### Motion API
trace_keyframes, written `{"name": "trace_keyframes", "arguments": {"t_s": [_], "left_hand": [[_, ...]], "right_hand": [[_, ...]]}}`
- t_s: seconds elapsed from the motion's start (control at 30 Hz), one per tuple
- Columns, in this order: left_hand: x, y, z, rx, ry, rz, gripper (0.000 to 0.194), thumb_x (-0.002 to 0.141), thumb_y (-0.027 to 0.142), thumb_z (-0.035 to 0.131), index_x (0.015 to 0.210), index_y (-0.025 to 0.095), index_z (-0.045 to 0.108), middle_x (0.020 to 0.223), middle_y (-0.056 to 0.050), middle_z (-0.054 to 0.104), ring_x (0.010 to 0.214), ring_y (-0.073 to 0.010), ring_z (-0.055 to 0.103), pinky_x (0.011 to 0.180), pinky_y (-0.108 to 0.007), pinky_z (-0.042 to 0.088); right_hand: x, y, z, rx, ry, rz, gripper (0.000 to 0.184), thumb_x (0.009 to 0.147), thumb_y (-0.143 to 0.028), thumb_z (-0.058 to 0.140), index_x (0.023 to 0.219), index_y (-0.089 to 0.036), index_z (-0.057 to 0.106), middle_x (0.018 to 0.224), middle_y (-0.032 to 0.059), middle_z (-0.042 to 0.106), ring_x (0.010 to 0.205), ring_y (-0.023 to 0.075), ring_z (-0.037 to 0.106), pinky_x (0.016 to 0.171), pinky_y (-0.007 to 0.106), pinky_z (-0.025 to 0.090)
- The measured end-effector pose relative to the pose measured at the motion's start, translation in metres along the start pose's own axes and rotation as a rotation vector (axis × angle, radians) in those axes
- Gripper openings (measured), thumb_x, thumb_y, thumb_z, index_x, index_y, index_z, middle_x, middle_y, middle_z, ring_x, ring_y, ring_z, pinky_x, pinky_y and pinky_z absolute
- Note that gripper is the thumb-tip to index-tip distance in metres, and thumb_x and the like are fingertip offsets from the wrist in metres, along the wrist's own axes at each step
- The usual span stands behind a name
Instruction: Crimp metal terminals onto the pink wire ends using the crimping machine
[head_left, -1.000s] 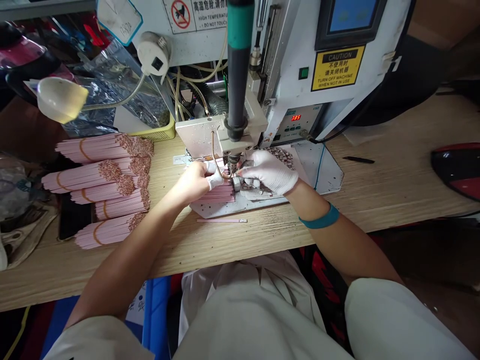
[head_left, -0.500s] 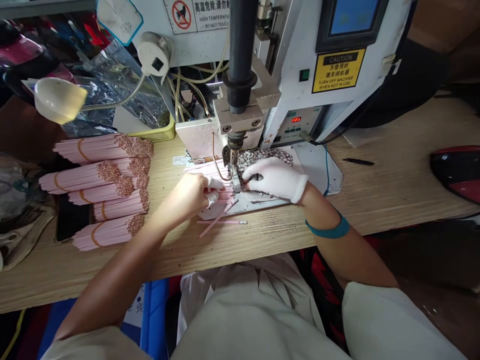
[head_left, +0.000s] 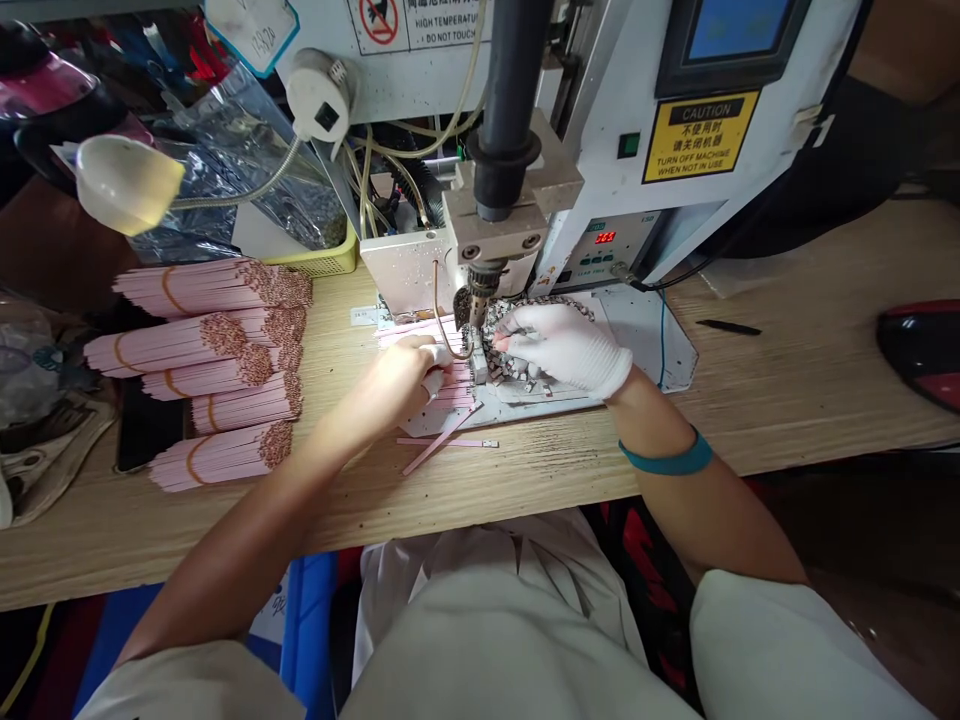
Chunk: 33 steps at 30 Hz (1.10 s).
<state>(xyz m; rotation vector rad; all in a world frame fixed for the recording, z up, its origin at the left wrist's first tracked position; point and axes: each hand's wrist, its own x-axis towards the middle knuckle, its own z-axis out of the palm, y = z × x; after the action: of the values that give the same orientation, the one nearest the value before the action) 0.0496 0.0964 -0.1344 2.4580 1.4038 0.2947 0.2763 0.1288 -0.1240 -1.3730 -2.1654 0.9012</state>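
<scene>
My left hand (head_left: 397, 380), with white covers on some fingers, rests on a fanned layer of pink strips (head_left: 450, 385) and pinches them. These lie on a metal work plate (head_left: 540, 398) just left of the machine's press head (head_left: 476, 295). My right hand (head_left: 562, 348), in a white knit glove, has its fingertips in a heap of small speckled metal pieces (head_left: 517, 335). Whether those fingers hold a piece is hidden. Two loose pink strips (head_left: 442, 442) lie at the plate's front edge.
Several rubber-banded bundles of pink strips (head_left: 202, 375) with copper-coloured ends lie on the wooden bench (head_left: 787, 420) at left. Behind stand the white machine (head_left: 600, 130) with tubing, a gooseneck lamp (head_left: 127, 185) and a yellow basket (head_left: 322, 255). A black pen (head_left: 727, 327) lies at right.
The view has shifted slightly right. My right hand has moved left and down into the metal heap. A loose pink strip now lies angled at the plate's front edge, and my left hand has moved slightly.
</scene>
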Motion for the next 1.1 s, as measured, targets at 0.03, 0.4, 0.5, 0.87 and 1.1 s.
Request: {"name": "trace_keyframes", "arguments": {"t_s": [0.03, 0.4, 0.5, 0.87, 1.1], "left_hand": [[0.0, 0.0, 0.0, -0.011, 0.0, -0.02, 0.019, 0.073, 0.012, 0.048, 0.077, 0.016, 0.066, 0.082, -0.008, 0.065, 0.075, -0.0196, 0.059, 0.07, -0.028, 0.047], [0.002, -0.003, -0.014, -0.46, 0.01, -0.079, 0.015, 0.08, 0.026, 0.052, 0.083, 0.014, 0.058, 0.074, -0.003, 0.059, 0.065, -0.0141, 0.051, 0.061, -0.025, 0.04], [0.003, -0.009, -0.011, -0.695, -0.014, -0.129, 0.019, 0.08, 0.032, 0.056, 0.078, 0.013, 0.059, 0.073, -0.002, 0.059, 0.065, -0.0128, 0.051, 0.061, -0.024, 0.04], [0.012, -0.009, 0.002, -0.708, -0.007, -0.186, 0.018, 0.072, 0.029, 0.058, 0.069, 0.012, 0.063, 0.074, -0.002, 0.063, 0.066, -0.0134, 0.054, 0.061, -0.024, 0.041], [0.013, -0.009, 0.003, -0.742, -0.011, -0.188, 0.012, 0.068, 0.024, 0.055, 0.062, 0.013, 0.057, 0.069, -0.001, 0.059, 0.065, -0.0132, 0.053, 0.061, -0.025, 0.041]], "right_hand": [[0.0, 0.0, 0.0, 0.054, -0.012, 0.023, 0.006, 0.081, -0.023, 0.062, 0.077, -0.02, 0.066, 0.077, 0.0025, 0.067, 0.068, 0.0183, 0.06, 0.06, 0.03, 0.045], [0.003, -0.007, 0.015, 0.777, -0.124, 0.182, 0.011, 0.076, -0.01, 0.064, 0.084, -0.014, 0.057, 0.061, -0.0018, 0.055, 0.04, 0.0046, 0.043, 0.032, 0.016, 0.032], [0.005, -0.007, 0.019, 0.766, -0.1, 0.199, 0.011, 0.075, -0.009, 0.064, 0.082, -0.014, 0.056, 0.062, -0.002, 0.055, 0.039, 0.004, 0.043, 0.031, 0.015, 0.032], [0.006, -0.009, 0.021, 0.744, -0.093, 0.185, 0.011, 0.076, -0.007, 0.062, 0.079, -0.015, 0.055, 0.053, -0.0052, 0.05, 0.037, 0.0036, 0.039, 0.029, 0.014, 0.029], [0.006, -0.007, 0.021, 0.72, -0.1, 0.191, 0.011, 0.078, -0.009, 0.062, 0.081, -0.016, 0.054, 0.054, -0.0041, 0.051, 0.041, 0.0054, 0.045, 0.031, 0.014, 0.031]]}}
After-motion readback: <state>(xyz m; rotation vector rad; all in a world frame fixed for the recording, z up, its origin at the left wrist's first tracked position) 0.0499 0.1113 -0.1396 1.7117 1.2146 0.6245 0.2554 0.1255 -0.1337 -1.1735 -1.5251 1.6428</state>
